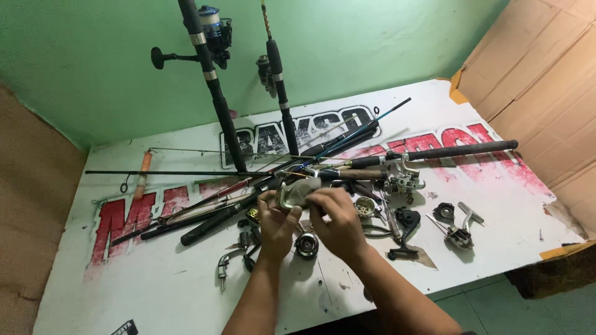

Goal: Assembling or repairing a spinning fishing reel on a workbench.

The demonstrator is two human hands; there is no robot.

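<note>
My left hand and my right hand meet above the middle of a white printed board. Together they grip a small metal reel part wrapped in a grey cloth. The left fingers pinch the metal piece from the left; the right fingers press the cloth from the right. Below the hands lies a round dark spool. A perforated silver spool sits just right of my right hand.
Several fishing rods lie across the board. Two rods with reels lean upright on the green wall. Loose reel pieces lie at the left and right. Cardboard stands on the right.
</note>
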